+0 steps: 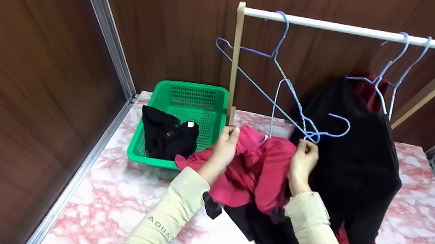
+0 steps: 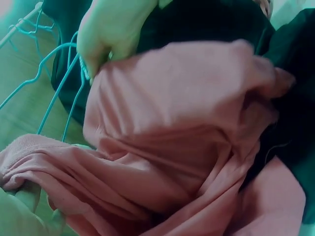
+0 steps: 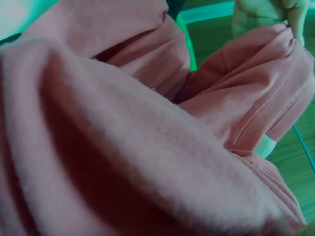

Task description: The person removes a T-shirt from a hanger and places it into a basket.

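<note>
Beside a clothes rack (image 1: 339, 27), you bring a pink garment (image 1: 253, 173) and a loose blue hanger (image 1: 323, 133) together; the step appears to be dressing the hanger, one end of which runs down behind the cloth. By that reading, the next move calls for working the neckline over the other end and evening the shoulders, before the hook goes to the rail.

Dark clothes (image 1: 350, 164) hang at the rack's right end. The pink garment is bunched between your hands, soft and deeply creased, with a ribbed edge showing in the left wrist view. One part of it reaches the near rim of a green basket (image 1: 195, 86). Black cloth (image 1: 270, 234) shows below its lower edge; whether the two are joined, you cannot tell. In the basket lies a crumpled black garment (image 1: 165, 136).

A bare hanger (image 1: 274, 54) hangs from the rail, its lower corner overlapping the loose one in the head view. Your left hand (image 1: 226, 146) pinches the pink fabric in a narrow grip; your right hand (image 1: 304, 160) pinches the loose hanger near its neck, perhaps with cloth caught too.
</note>
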The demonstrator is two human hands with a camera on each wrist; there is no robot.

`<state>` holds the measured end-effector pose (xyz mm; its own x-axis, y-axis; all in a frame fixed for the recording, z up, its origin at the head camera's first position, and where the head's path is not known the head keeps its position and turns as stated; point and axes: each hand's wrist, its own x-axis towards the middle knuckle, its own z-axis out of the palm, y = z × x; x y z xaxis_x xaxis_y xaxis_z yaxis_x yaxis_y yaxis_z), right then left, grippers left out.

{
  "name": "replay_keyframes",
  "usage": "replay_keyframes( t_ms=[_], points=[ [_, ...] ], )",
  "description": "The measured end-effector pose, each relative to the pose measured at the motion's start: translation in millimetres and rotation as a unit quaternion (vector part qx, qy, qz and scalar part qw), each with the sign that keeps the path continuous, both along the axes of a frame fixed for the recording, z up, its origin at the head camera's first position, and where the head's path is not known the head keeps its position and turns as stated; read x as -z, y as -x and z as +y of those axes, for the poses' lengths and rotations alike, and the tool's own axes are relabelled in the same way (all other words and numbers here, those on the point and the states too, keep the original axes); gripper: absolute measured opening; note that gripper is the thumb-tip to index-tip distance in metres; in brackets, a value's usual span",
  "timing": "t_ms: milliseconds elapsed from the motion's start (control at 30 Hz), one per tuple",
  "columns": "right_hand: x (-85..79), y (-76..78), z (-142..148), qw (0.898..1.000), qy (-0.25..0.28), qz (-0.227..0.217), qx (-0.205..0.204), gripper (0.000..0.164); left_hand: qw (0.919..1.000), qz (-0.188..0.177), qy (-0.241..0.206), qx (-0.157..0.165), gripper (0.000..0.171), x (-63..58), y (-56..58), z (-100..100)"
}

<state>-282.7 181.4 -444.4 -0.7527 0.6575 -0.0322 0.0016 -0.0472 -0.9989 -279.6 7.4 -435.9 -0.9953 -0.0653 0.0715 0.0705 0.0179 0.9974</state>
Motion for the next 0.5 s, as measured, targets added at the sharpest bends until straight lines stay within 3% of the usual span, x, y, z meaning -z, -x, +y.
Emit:
replay_keyframes(
  t_ms=[100,167,233,300,333,467,500],
  points=[
    [-1.4,6.5,-2.1,1.0,0.015,0.015,0.017,0.012,0.9997,-0.015,-0.003,0.019,0.025,8.8,4.1,7.5],
    [-2.4,10.2,-3.8,0.999,0.023,0.027,0.025,0.007,0.9993,-0.006,-0.001,0.038,0.029,32.2,16.9,13.5],
    [-3.2,13.1,-6.0,0.998,0.034,0.036,0.028,0.006,0.9979,0.017,-0.002,0.062,0.034,67.0,35.5,20.0],
    [-4.0,15.1,-8.3,0.997,0.049,0.045,0.029,0.012,0.9969,0.013,0.008,0.078,0.037,72.4,33.6,23.6],
    [-4.2,15.9,-9.5,0.997,0.056,0.049,0.029,0.014,0.9963,0.001,0.005,0.086,0.036,69.3,29.2,25.2],
    [-5.0,17.4,-12.4,0.992,0.096,0.077,0.023,0.011,0.9907,-0.084,0.017,0.106,0.029,19.2,-12.6,27.9],
    [-5.2,17.5,-12.8,0.991,0.104,0.084,0.022,0.01,0.9881,-0.1,0.013,0.116,0.023,20.6,-13.8,29.9]
  ],
)
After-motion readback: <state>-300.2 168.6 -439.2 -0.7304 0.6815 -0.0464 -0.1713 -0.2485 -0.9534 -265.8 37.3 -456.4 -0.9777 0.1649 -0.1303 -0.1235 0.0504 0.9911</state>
